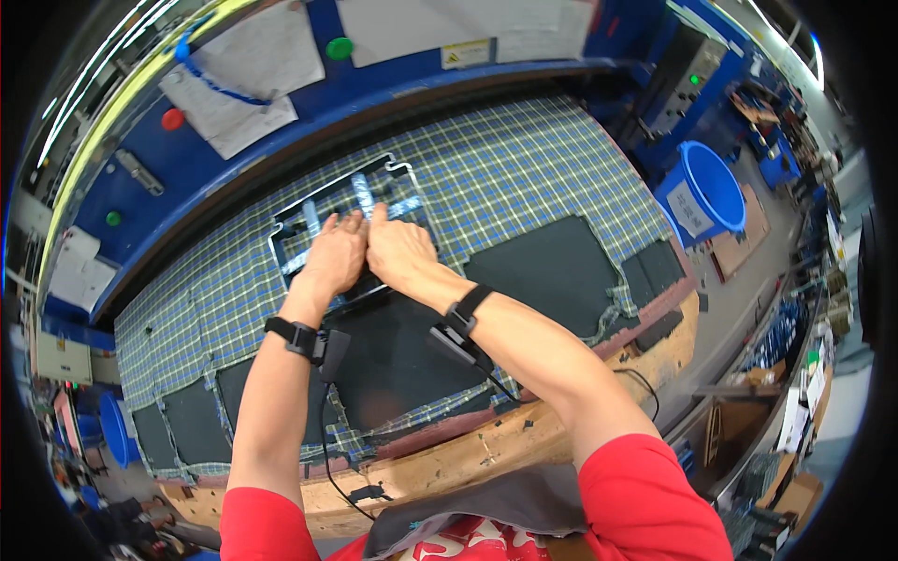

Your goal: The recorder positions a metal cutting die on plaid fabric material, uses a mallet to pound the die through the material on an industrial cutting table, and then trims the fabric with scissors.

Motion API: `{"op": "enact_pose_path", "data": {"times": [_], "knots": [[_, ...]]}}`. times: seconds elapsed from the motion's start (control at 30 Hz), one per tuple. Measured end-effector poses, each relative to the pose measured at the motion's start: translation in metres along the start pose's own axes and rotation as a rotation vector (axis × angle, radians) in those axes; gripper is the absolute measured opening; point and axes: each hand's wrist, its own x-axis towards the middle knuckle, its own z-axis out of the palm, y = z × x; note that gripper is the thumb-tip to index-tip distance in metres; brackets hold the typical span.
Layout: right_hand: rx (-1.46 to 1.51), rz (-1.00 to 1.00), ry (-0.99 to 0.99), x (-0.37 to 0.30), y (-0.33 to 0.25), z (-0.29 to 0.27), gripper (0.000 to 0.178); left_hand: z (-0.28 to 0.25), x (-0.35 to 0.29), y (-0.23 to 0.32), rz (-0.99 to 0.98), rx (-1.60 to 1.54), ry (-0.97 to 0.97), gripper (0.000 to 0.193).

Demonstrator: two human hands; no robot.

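A metal-edged cutting die (pixel 408 168), an angular frame with silvery cross bars, lies on plaid fabric (pixel 505 150) in blue, green and white. My left hand (pixel 337 252) is closed on its middle, fingers bent down over the bars. Right beside it, my right hand (pixel 400 251) grips the inner bars too, the index finger reaching along one of them. Both hands hide the die's centre and part of its near edge. Nearer to me, gaps with die-like outlines in the fabric expose a black surface (pixel 543 266).
A blue machine body (pixel 393 103) with papers rises behind the fabric. A control box (pixel 687 79) with a green light stands at the far right, above a blue bucket (pixel 706 192). The worn wooden table edge (pixel 496 444) runs in front of me. Black cables trail from my wrist straps.
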Motion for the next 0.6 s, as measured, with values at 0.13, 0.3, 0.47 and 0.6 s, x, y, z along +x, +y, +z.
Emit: {"op": "enact_pose_path", "data": {"times": [0.13,0.3,0.47,0.6], "knots": [[-0.002,0.031,0.025,0.000,-0.005,-0.001,0.058,0.001,-0.003,0.002,-0.036,-0.007,0.059,0.045],[-0.027,0.026,0.028,-0.004,0.000,-0.001,0.066,-0.009,0.001,0.012,-0.080,0.003,0.009,0.049],[-0.023,-0.043,0.064,-0.007,-0.002,0.010,0.066,-0.013,-0.008,0.010,-0.079,0.083,-0.032,0.048],[-0.029,-0.059,0.090,-0.014,-0.014,0.003,0.064,-0.020,-0.016,0.009,-0.079,0.134,-0.044,0.045]]}}
